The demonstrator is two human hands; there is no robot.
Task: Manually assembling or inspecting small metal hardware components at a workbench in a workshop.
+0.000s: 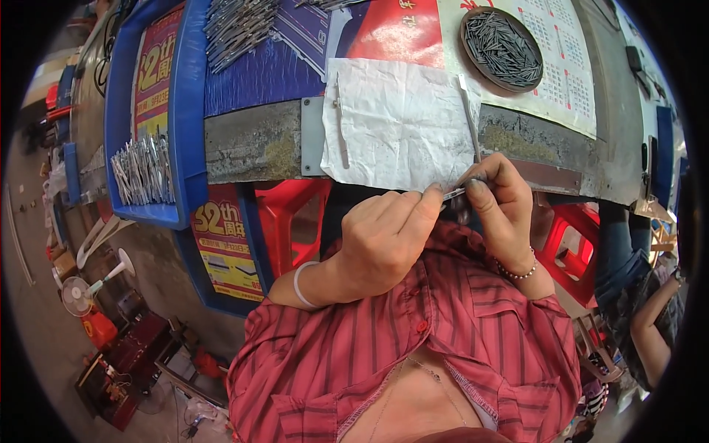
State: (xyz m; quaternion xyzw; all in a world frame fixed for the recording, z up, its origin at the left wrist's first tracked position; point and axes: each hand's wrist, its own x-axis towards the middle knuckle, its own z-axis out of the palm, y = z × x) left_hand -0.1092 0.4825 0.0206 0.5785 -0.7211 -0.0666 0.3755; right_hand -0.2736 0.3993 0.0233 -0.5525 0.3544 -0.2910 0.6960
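Both hands meet just off the near edge of the table, above my lap. My left hand (390,230), a white band at its wrist, is closed, with thumb and forefinger pinching one end of a thin metal piece (453,193). The other end sits between the thumb and bent fingers of my right hand (502,198), which wears a beaded bracelet. Fingers hide most of the piece, so its exact kind cannot be made out. Beyond them lies a creased white sheet (402,122). On it are a slim metal strip (341,129) and, along its right edge, a longer metal tool (468,111).
A round dish (464,46) full of thin metal pins stands at the far right. Slim metal parts (238,31) are heaped at the far left. More parts (144,173) fill the near end of a blue tray (193,96). Red stools (286,221) stand below the table.
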